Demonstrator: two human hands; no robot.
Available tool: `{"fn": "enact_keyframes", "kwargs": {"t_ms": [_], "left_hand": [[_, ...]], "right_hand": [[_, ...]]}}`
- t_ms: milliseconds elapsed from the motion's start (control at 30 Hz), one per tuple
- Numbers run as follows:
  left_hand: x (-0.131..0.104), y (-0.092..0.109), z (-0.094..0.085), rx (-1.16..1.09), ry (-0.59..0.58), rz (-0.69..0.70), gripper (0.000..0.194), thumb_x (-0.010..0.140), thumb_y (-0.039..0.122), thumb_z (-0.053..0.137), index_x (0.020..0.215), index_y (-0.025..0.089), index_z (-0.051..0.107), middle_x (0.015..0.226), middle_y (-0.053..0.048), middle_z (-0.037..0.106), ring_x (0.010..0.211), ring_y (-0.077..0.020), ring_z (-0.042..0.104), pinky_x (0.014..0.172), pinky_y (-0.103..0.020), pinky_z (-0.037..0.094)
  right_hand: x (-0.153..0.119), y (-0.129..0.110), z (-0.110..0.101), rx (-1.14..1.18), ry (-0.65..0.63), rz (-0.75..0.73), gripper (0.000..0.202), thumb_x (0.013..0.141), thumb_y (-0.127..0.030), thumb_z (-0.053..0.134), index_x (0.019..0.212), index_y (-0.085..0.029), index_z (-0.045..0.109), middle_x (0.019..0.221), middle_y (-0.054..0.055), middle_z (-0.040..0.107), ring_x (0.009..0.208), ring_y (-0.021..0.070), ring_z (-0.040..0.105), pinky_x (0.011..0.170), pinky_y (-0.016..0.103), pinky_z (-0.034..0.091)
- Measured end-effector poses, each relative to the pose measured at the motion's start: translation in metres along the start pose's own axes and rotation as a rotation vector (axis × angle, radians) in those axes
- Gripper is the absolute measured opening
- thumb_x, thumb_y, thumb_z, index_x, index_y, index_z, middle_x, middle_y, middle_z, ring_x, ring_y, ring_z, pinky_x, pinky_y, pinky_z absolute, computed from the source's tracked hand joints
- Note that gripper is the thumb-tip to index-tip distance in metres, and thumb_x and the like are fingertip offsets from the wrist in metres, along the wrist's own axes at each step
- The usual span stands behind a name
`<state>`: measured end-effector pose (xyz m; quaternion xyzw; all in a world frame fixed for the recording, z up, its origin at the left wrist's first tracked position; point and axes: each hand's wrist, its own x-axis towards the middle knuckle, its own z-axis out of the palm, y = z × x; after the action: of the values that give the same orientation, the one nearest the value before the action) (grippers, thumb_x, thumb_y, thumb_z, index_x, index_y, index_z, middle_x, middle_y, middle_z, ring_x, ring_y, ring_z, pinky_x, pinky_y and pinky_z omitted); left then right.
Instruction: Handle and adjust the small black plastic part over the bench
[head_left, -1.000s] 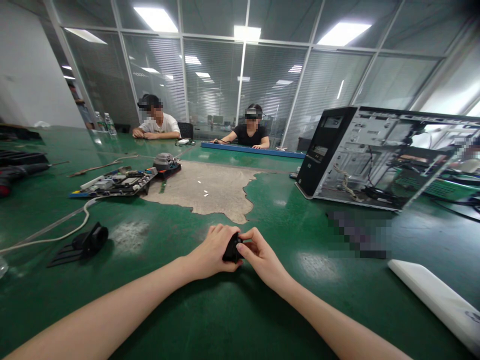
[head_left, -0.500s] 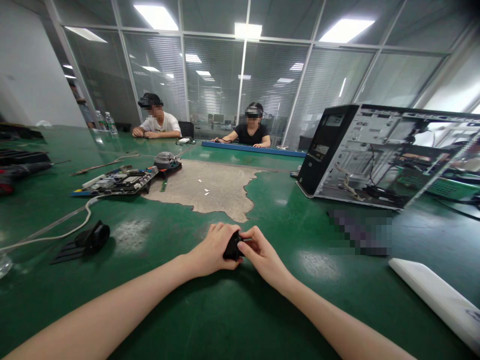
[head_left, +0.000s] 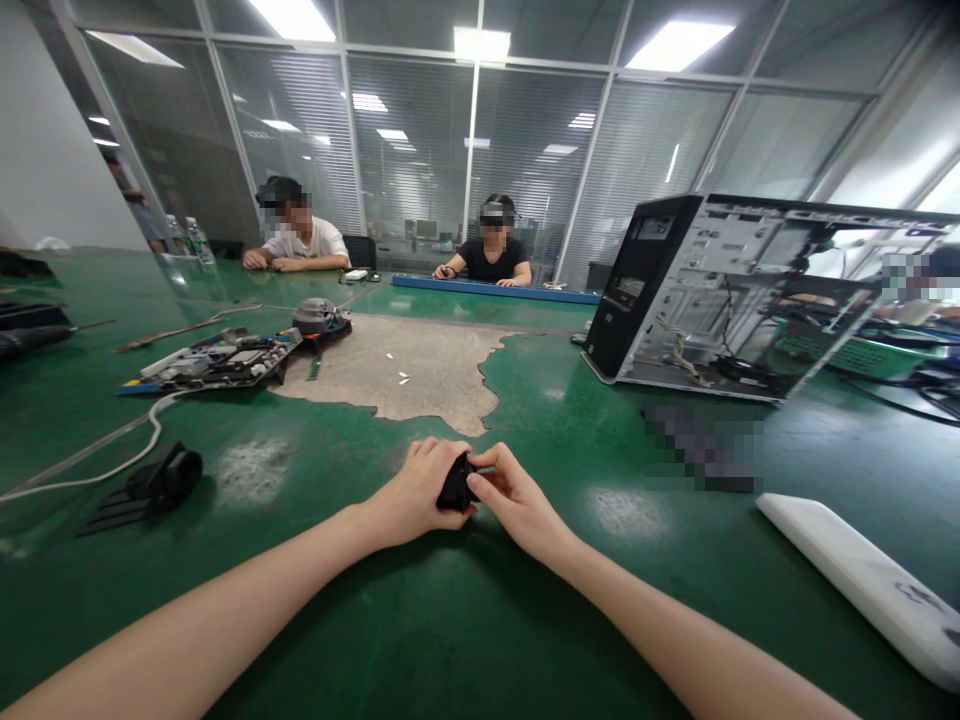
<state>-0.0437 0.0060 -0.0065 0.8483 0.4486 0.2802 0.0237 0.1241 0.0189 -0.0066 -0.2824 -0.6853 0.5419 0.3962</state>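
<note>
A small black part (head_left: 454,487), its exact kind unclear, is held low over the green table in front of me. My left hand (head_left: 417,490) wraps around it from the left, thumb below and fingers over the top. From the other side my right hand (head_left: 517,497) pinches its right edge between thumb and fingertips. Much of the part is hidden by my fingers. To the left of my hands lies a black plastic piece (head_left: 161,482) with a round ring and flat prongs.
A circuit board (head_left: 225,357) and a cooler fan (head_left: 321,318) sit left, beside a bare worn patch (head_left: 420,365). An opened computer case (head_left: 675,300) stands right, with a white panel (head_left: 855,580) nearer me. Two people sit across the table (head_left: 360,640). A white cable (head_left: 154,430) runs along the left.
My view has turned slightly, so the scene sits a little further left and higher. Both hands keep their hold on the black part. One person across the table has raised a hand a little.
</note>
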Motion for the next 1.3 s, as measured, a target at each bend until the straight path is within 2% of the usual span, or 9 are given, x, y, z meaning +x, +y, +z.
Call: {"fn": "enact_keyframes", "kwargs": {"t_ms": [133, 233, 400, 567, 700, 900, 1100, 1300], "left_hand": [[0.0003, 0.0007, 0.0000, -0.002, -0.004, 0.002, 0.051, 0.066, 0.028, 0.061, 0.110, 0.021, 0.036, 0.099, -0.005, 0.051, 0.089, -0.0230, 0.045, 0.080, -0.036, 0.032], [0.0004, 0.0009, -0.0006, -0.005, -0.013, 0.008, 0.050, 0.066, 0.028, 0.061, 0.109, 0.021, 0.036, 0.100, -0.005, 0.051, 0.090, -0.0230, 0.045, 0.080, -0.036, 0.032], [0.0000, -0.0005, 0.0006, 0.003, -0.009, -0.001, 0.054, 0.063, 0.023, 0.061, 0.110, 0.020, 0.035, 0.098, -0.004, 0.050, 0.089, -0.0227, 0.045, 0.080, -0.036, 0.032], [-0.0001, -0.0001, 0.0004, -0.004, 0.002, -0.008, 0.055, 0.063, 0.027, 0.062, 0.111, 0.021, 0.035, 0.099, -0.005, 0.051, 0.090, -0.0234, 0.045, 0.081, -0.037, 0.033], [0.0002, 0.0016, -0.0020, -0.007, -0.013, -0.008, 0.053, 0.065, 0.028, 0.062, 0.110, 0.021, 0.036, 0.099, -0.005, 0.052, 0.089, -0.0235, 0.046, 0.079, -0.037, 0.033], [0.0002, 0.0003, -0.0014, -0.008, -0.017, 0.002, 0.055, 0.062, 0.023, 0.062, 0.110, 0.021, 0.035, 0.099, -0.004, 0.051, 0.088, -0.0227, 0.045, 0.079, -0.036, 0.033], [0.0002, 0.0006, -0.0010, -0.009, -0.009, 0.002, 0.056, 0.064, 0.027, 0.063, 0.111, 0.020, 0.034, 0.100, -0.005, 0.051, 0.089, -0.0230, 0.045, 0.079, -0.036, 0.033], [0.0003, 0.0012, -0.0027, -0.013, -0.023, -0.004, 0.052, 0.066, 0.028, 0.062, 0.110, 0.020, 0.036, 0.099, -0.005, 0.051, 0.089, -0.0232, 0.045, 0.080, -0.037, 0.033]], "right_hand": [[0.0037, 0.0005, 0.0009, -0.027, 0.035, 0.040, 0.019, 0.077, -0.032, 0.055, 0.090, -0.021, 0.046, 0.086, -0.001, 0.053, 0.077, 0.0119, 0.056, 0.068, 0.026, 0.047], [0.0019, -0.0017, 0.0007, -0.056, 0.009, 0.074, 0.020, 0.079, -0.029, 0.053, 0.095, -0.021, 0.046, 0.087, 0.001, 0.054, 0.078, 0.0127, 0.056, 0.070, 0.028, 0.047], [-0.0048, -0.0025, -0.0001, -0.071, -0.046, -0.006, 0.023, 0.078, -0.027, 0.056, 0.097, -0.023, 0.045, 0.090, 0.000, 0.055, 0.086, 0.0137, 0.056, 0.077, 0.029, 0.046], [-0.0007, 0.0016, 0.0007, -0.052, 0.007, -0.010, 0.015, 0.080, -0.031, 0.053, 0.090, -0.022, 0.045, 0.082, -0.001, 0.054, 0.076, 0.0121, 0.056, 0.069, 0.027, 0.047], [0.0021, -0.0017, 0.0010, -0.069, 0.028, 0.049, 0.020, 0.078, -0.030, 0.055, 0.093, -0.021, 0.046, 0.089, 0.001, 0.055, 0.080, 0.0142, 0.057, 0.071, 0.030, 0.048], [-0.0042, -0.0063, -0.0004, -0.081, -0.061, 0.001, 0.023, 0.076, -0.024, 0.058, 0.095, -0.022, 0.045, 0.093, 0.001, 0.055, 0.090, 0.0151, 0.056, 0.082, 0.032, 0.045], [-0.0001, 0.0015, -0.0001, -0.041, -0.001, 0.000, 0.014, 0.079, -0.028, 0.053, 0.088, -0.021, 0.046, 0.082, -0.001, 0.053, 0.076, 0.0120, 0.057, 0.069, 0.027, 0.047], [0.0004, -0.0010, -0.0005, -0.087, -0.010, 0.037, 0.025, 0.079, -0.028, 0.054, 0.101, -0.021, 0.046, 0.093, 0.002, 0.056, 0.085, 0.0147, 0.057, 0.075, 0.030, 0.048]]}}
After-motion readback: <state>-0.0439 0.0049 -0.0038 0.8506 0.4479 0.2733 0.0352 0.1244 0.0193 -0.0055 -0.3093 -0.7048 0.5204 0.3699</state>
